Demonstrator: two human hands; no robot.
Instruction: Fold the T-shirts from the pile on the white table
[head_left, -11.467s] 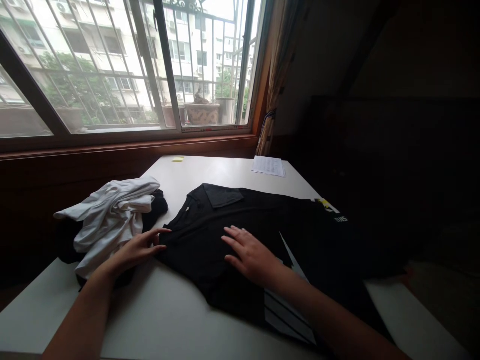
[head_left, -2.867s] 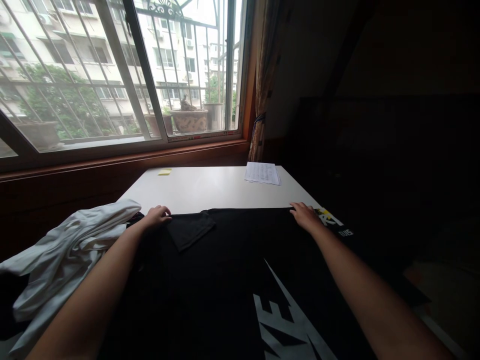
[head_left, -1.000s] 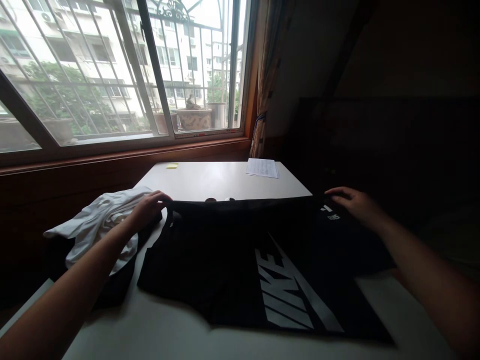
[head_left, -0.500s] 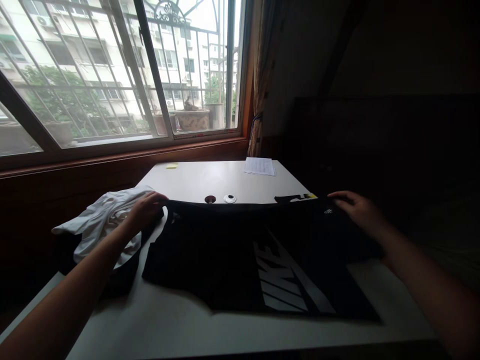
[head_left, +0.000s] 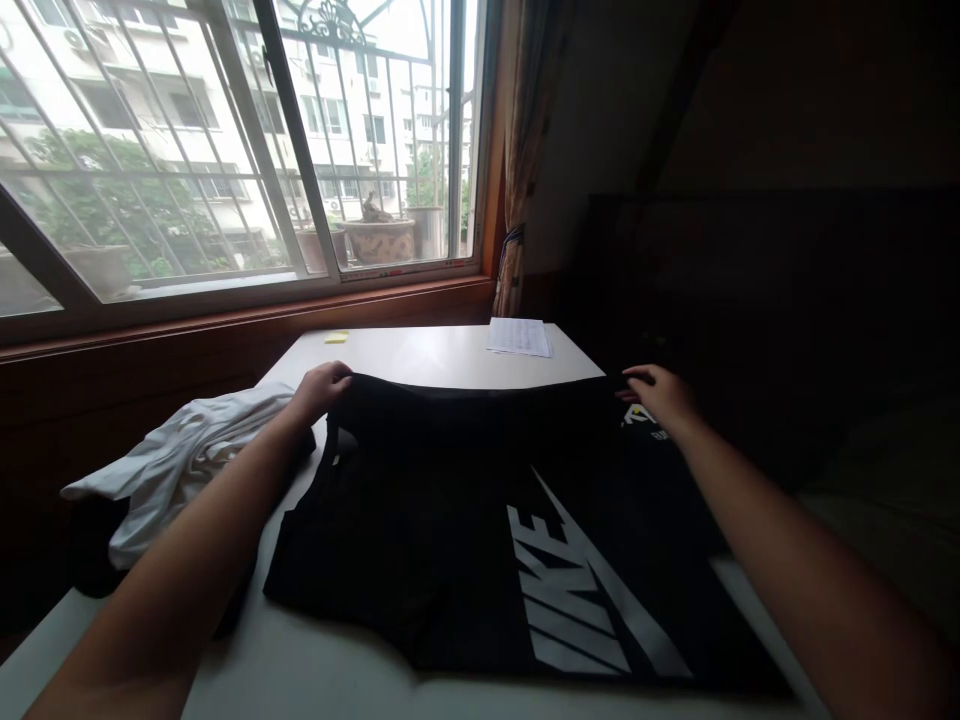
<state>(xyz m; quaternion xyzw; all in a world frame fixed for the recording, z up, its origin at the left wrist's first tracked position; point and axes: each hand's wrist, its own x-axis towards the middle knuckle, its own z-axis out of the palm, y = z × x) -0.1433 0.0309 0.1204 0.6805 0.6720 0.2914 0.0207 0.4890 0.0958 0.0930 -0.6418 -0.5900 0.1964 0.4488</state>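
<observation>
A black T-shirt (head_left: pixel 435 500) with a large grey NIKE print lies spread over the white table (head_left: pixel 442 350). Its far edge is lifted and stretched between my two hands. At the left end of that edge, my left hand (head_left: pixel 324 392) pinches the fabric. My right hand (head_left: pixel 658 395) grips the right end with thumb and fingers. Just below the right hand, a small white and yellow print (head_left: pixel 637 413) shows on dark cloth; whether it belongs to the same shirt I cannot tell. Left of the shirt, partly behind my left forearm, are heaped white clothes (head_left: pixel 187 440).
Dark cloth (head_left: pixel 97 535) lies under the white heap at the table's left edge. Sheets of paper (head_left: pixel 519 337) and a yellow sticky note (head_left: pixel 337 337) rest at the table's far end. Beyond are a barred window (head_left: pixel 375 150) and a tied curtain (head_left: pixel 517 200).
Both hands have moved up and closer together, raising the shirt's far edge, which now covers the two round spots on the table. The print below has shifted slightly nearer.
</observation>
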